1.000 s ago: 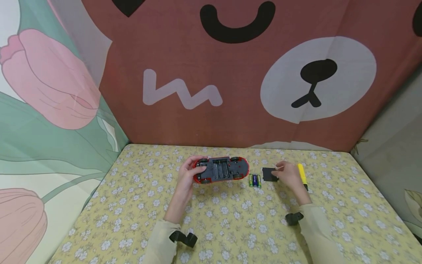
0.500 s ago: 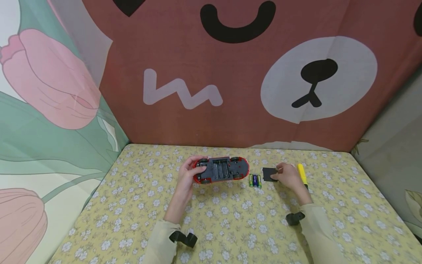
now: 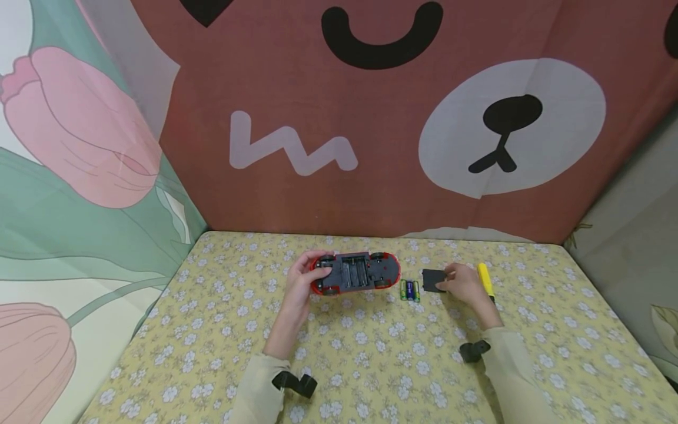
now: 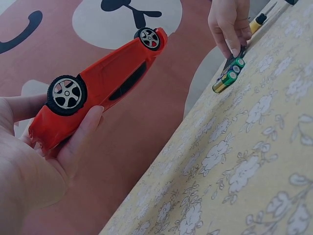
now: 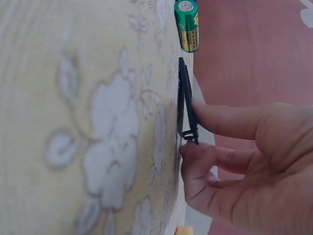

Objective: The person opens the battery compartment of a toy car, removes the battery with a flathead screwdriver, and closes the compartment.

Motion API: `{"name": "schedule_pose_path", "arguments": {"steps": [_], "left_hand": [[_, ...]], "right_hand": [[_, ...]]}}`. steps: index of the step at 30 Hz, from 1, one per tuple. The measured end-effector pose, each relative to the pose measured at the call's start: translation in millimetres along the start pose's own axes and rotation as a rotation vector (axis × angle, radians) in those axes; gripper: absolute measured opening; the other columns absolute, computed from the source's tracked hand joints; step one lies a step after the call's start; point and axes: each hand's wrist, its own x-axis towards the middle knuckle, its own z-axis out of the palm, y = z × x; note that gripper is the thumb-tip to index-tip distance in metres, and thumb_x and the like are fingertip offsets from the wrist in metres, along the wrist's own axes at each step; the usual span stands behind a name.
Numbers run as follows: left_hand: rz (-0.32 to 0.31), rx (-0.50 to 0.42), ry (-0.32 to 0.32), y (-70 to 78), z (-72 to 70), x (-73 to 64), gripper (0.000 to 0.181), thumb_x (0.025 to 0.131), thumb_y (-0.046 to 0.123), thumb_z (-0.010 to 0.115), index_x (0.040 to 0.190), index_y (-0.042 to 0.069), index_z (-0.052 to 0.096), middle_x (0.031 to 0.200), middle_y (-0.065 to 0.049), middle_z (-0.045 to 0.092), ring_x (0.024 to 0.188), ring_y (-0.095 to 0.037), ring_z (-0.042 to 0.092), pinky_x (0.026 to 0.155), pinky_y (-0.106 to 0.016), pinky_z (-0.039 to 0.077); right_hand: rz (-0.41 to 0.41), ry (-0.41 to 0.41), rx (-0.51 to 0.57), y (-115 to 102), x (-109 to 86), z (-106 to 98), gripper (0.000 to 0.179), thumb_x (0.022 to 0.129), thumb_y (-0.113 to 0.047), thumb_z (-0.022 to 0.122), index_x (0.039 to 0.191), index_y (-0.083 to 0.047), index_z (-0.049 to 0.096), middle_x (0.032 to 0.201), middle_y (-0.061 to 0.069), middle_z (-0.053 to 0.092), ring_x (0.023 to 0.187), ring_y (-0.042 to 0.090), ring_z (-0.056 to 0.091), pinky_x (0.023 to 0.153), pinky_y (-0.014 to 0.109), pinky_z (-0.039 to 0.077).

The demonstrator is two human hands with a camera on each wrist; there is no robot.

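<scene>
My left hand (image 3: 301, 282) grips a red toy car (image 3: 384, 270) by one end, its black underside turned up in the head view. An open battery compartment (image 3: 354, 272) shows in the middle of that underside. In the left wrist view the car's red side (image 4: 115, 68) is seen, held above the table. At the right, my right hand (image 3: 464, 284) pinches the edge of a flat black battery cover (image 3: 432, 280). The right wrist view shows the cover (image 5: 188, 98) tilted, one edge raised off the table. Several batteries (image 3: 409, 290) lie side by side just left of it.
A yellow-handled screwdriver (image 3: 484, 278) lies right of the right hand, partly behind the wrist. The table (image 3: 360, 365) wears a yellow floral cloth. Behind it hangs a printed reddish-brown curtain (image 3: 296, 206), with more printed cloth (image 3: 95, 235) at the left.
The right hand's fingers have moved slightly down and right, from over the battery cover to its right edge. The left hand and the toy car have stayed in place.
</scene>
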Motion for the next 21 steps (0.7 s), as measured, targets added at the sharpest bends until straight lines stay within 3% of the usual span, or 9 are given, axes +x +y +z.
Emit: {"name": "schedule_pose_path", "arguments": {"steps": [7,11,17,21], "left_hand": [[-0.011,0.006,0.005,0.4,1.4,-2.0,0.033,0.085,-0.006,0.071,0.114,0.01,0.073,0.124,-0.007,0.071,0.116,-0.025,0.063,0.085,-0.033,0.059],[-0.011,0.024,0.011,-1.7,0.9,-0.6,0.033,0.085,-0.006,0.071,0.115,0.007,0.072,0.124,-0.008,0.072,0.116,-0.023,0.063,0.087,-0.031,0.058],[-0.007,0.03,0.005,-3.3,0.1,0.9,0.033,0.086,-0.005,0.071,0.117,0.006,0.072,0.124,-0.008,0.071,0.117,-0.023,0.062,0.088,-0.031,0.057],[-0.004,0.031,0.004,-3.3,0.3,0.8,0.034,0.085,-0.005,0.071,0.117,0.005,0.072,0.123,-0.008,0.072,0.116,-0.023,0.063,0.088,-0.031,0.057]], "right_hand": [[-0.004,0.048,0.07,-1,-3.7,0,0.044,0.097,-0.011,0.07,0.13,0.015,0.057,0.11,0.032,0.067,0.086,0.035,0.067,0.065,0.04,0.055],[-0.057,0.124,0.148,-3,-7.8,0,0.038,0.1,-0.011,0.066,0.129,0.013,0.06,0.1,0.026,0.069,0.076,0.031,0.065,0.057,0.037,0.049],[-0.159,0.249,0.22,-12,-16.3,-7,0.039,0.101,-0.011,0.065,0.13,0.014,0.061,0.103,0.027,0.069,0.084,0.039,0.067,0.064,0.041,0.054],[-0.149,0.238,0.315,-29,-22.6,-16,0.043,0.102,-0.015,0.065,0.135,0.012,0.059,0.104,0.024,0.069,0.083,0.035,0.071,0.074,0.046,0.06]]}}
